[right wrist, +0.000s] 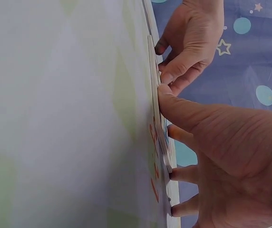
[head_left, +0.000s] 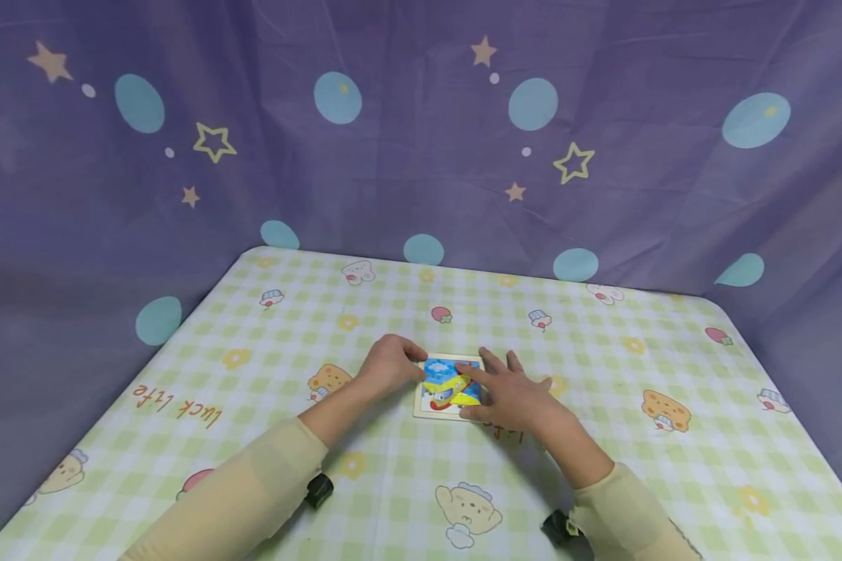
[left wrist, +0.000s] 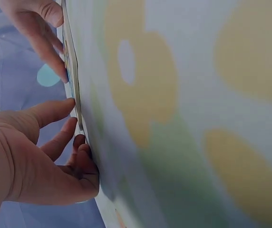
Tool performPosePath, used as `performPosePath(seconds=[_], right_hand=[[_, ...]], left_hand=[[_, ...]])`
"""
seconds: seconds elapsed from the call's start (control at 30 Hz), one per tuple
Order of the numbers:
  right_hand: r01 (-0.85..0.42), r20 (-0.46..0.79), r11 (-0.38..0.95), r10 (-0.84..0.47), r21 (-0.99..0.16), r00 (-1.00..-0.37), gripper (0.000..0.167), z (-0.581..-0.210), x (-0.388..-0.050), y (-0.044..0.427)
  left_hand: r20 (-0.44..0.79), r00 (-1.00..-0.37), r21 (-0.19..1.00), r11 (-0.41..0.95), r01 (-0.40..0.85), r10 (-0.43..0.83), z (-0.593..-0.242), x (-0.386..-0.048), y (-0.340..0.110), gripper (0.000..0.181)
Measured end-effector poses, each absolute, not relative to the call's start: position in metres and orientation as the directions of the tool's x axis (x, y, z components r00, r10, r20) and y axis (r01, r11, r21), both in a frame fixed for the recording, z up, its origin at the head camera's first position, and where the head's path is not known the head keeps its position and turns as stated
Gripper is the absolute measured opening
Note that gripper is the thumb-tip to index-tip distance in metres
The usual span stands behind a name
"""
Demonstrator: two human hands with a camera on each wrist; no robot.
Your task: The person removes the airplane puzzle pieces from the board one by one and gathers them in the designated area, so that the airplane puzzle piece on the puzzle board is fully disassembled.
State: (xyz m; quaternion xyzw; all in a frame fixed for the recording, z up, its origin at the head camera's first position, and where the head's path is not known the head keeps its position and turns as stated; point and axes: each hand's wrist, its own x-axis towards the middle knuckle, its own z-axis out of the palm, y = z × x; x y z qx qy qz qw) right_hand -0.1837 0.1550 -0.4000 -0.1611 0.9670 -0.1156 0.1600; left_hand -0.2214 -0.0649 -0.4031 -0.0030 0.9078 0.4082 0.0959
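A small square picture board (head_left: pixel 435 415) with a pale rim lies flat on the cloth, showing a yellow and red figure on blue. At its upper left edge, the left hand (head_left: pixel 390 364) grips the rim with thumb and a fingertip; its other fingers curl beside the board, as the left wrist view shows (left wrist: pixel 31 156). The right hand (head_left: pixel 515 397) spreads over the right side. Its thumb rests on the near rim and its index fingertip on the picture, while other fingers reach past the right edge. In the right wrist view, the right hand (right wrist: pixel 231 152) partly hides the board (right wrist: pixel 153 71).
A green and white checked cloth (head_left: pixel 393 483) with printed cartoon figures covers the table. Behind it hangs a purple curtain (head_left: pixel 421 179) with stars and blue dots. Dark straps (head_left: pixel 319 491) show near both sleeves.
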Motion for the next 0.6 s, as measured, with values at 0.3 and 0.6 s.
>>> performPosePath(seconds=[0.3, 0.6], right_hand=[[-0.281, -0.271, 0.919, -0.355, -0.277, -0.895, 0.077, -0.3983, -0.1843, 0.1541], [-0.265, -0.283, 0.925, -0.341, -0.274, -0.897, 0.077, -0.3997, -0.1851, 0.1530]], left_hand=[[-0.232, -0.972, 0.750, 0.640, -0.165, 0.022, -0.3973, -0.2170, -0.0609, 0.029], [-0.249, -0.969, 0.803, 0.559, -0.205, 0.003, -0.4012, -0.2174, -0.0605, 0.029]])
